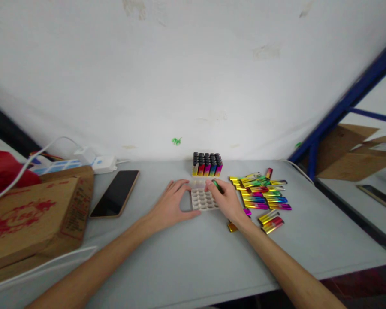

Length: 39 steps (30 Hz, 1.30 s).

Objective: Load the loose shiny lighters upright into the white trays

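A white plastic tray (199,201) with rows of small round-edged slots lies on the table between my hands. My left hand (172,201) rests at the tray's left side, thumb and fingers spread around its edge. Over the tray's right side, my right hand (225,199) pinches a green lighter (217,186), most of it hidden by the fingers. Just behind the tray stands a block of upright lighters (207,165) in several shiny colours, black tops upward. To the right lies a loose pile of metallic lighters (260,191), some partly under my right wrist.
A phone (116,194) lies on the grey table (180,266) to the left, beside a brown cardboard box (35,219). Behind the box are a white power strip (104,164) and cables. A blue metal frame (337,109) and an open carton (347,150) stand at right.
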{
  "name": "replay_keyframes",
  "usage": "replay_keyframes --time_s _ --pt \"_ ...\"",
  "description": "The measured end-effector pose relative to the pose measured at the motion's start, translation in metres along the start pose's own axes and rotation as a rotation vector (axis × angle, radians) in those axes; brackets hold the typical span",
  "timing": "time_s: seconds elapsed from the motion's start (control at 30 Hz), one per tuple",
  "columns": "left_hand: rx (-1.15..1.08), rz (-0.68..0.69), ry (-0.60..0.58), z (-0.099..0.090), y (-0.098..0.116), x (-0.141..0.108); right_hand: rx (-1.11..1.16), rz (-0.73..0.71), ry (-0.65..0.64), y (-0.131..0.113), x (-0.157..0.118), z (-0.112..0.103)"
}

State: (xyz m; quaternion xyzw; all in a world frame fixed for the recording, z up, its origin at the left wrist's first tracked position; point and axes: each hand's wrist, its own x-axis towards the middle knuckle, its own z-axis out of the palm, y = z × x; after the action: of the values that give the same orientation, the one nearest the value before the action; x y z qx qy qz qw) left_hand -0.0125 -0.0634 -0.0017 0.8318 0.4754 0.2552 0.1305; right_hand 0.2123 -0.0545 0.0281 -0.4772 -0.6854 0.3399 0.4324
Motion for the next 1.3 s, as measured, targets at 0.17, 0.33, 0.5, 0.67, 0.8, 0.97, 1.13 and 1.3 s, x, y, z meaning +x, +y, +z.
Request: replay_keyframes --time_s 0.17,0.33,0.5,0.67,0.8,0.97,1.13,1.3 --pt "-0.010 -0.004 -0.011 -0.0016 -0.0026 0.0009 -0.100 0.013 0.072 0.0013 -0.0003 0.0019" --pt "-0.032 -0.013 -0.007 -0.0007 -0.0066 0.0001 -0.106 -0.014 0.048 0.0039 -0.0005 0.0040" --pt "-0.055 -0.017 0.006 -0.0009 -0.0077 0.0004 -0.112 -0.022 0.057 0.0057 0.0003 0.0041" --pt "-0.069 -0.008 0.000 -0.0014 -0.0092 0.0004 -0.121 -0.006 0.083 0.0059 0.0008 0.0033" --pt "-0.061 -0.006 0.004 -0.0008 -0.0096 -0.0002 -0.134 0.001 0.054 0.0042 -0.0004 0.0035" --pt "-0.059 -0.010 -0.003 -0.0003 -0.0087 0.0002 -0.144 -0.029 0.024 0.0045 -0.0015 0.0057" --pt "-0.067 0.002 0.001 -0.0015 -0.0089 -0.0001 -0.164 -0.064 0.013 0.0055 -0.0017 0.0055" --pt "-0.073 -0.008 -0.004 -0.0013 -0.0088 0.0006 -0.190 -0.136 -0.029 0.0014 -0.0013 0.0004"
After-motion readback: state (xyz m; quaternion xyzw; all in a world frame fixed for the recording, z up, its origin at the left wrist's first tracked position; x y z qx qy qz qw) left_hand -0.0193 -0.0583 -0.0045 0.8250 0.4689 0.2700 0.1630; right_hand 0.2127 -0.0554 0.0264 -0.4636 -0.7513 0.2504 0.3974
